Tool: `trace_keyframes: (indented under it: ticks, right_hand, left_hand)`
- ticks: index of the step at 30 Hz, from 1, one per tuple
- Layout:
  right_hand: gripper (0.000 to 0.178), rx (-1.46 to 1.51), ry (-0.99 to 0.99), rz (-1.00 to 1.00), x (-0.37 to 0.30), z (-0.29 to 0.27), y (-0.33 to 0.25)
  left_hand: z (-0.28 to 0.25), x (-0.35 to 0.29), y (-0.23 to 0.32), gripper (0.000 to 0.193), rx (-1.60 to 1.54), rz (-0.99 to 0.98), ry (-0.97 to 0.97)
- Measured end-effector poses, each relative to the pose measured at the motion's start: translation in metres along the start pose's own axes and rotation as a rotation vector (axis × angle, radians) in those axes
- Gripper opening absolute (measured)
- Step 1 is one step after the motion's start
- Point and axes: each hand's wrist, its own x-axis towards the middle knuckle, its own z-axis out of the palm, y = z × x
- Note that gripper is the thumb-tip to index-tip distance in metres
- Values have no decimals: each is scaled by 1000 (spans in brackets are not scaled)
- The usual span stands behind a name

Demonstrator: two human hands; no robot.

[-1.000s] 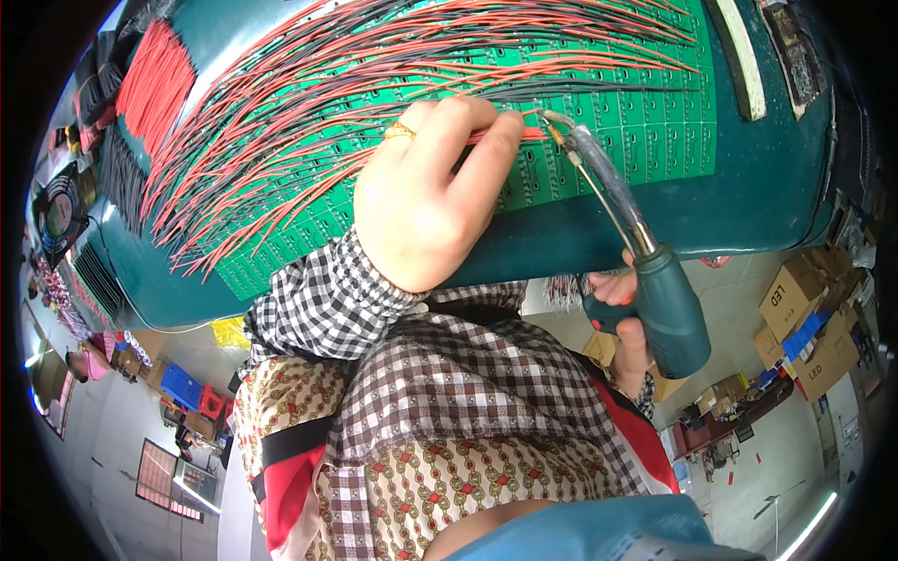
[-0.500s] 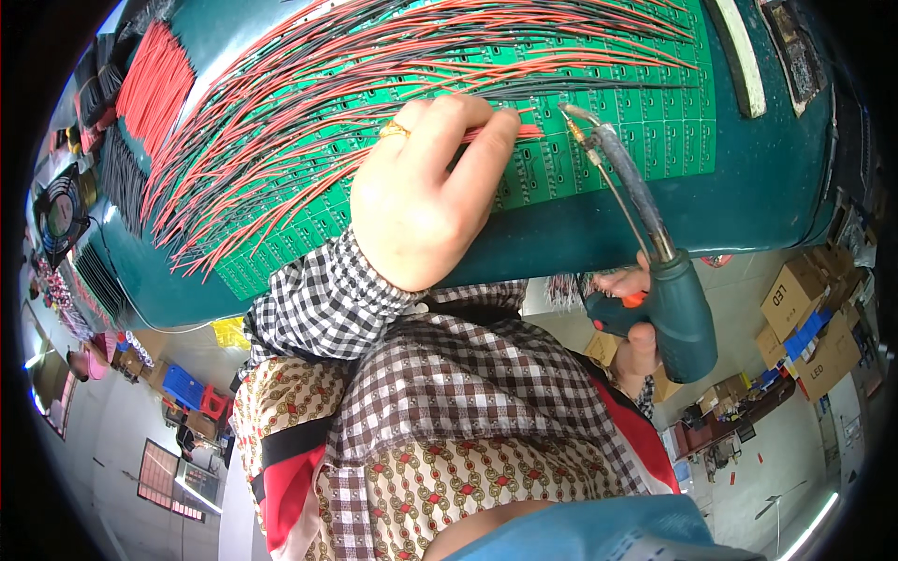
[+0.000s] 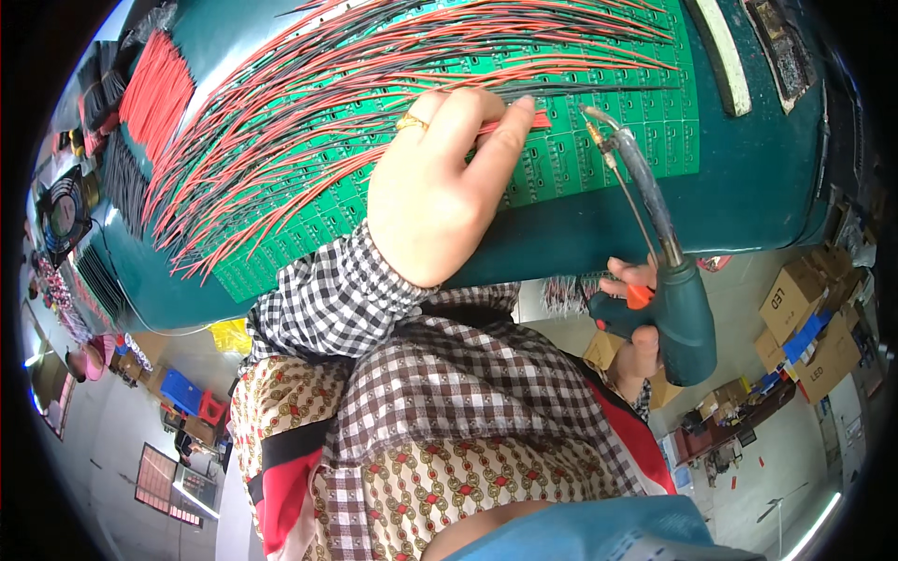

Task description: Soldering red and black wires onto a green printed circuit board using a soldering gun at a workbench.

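My left hand (image 3: 435,192) is closed on a small bundle of red wires (image 3: 541,120), their ends poking out past the fingertips over the green circuit boards (image 3: 561,159). Rows of red and black wires (image 3: 309,103) lie across these boards to the left and beyond the hand. In my right hand (image 3: 641,351) is a dark green soldering gun (image 3: 683,318) with an orange-red trigger. Its metal tip and thin feed tube (image 3: 599,126) point up over the boards, a short way right of the red wire ends and apart from them.
Piles of red wires (image 3: 157,89) and black wires (image 3: 126,178) lie at the table's left, near a small black fan (image 3: 64,217). A pale bar (image 3: 720,56) and a dark tray with residue (image 3: 781,51) sit at the far right. Cardboard boxes (image 3: 809,313) stand beyond the table's right side.
My left hand has shifted slightly right with the red wires. The soldering gun's tip has also moved a little right, and the board sheet sits slightly further left in view.
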Motion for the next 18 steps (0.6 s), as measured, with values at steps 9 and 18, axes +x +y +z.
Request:
trace_keyframes:
  ticks: [9, 18]
  right_hand:
    - [83, 61, -53, 31, -2, -4, 9]
    - [79, 103, -79, -6, 2, -1, 11]
  left_hand:
    - [-1, -2, 0, 33, -22, 1, 38]
    - [-3, -1, 0, 33, -19, -21, 30]
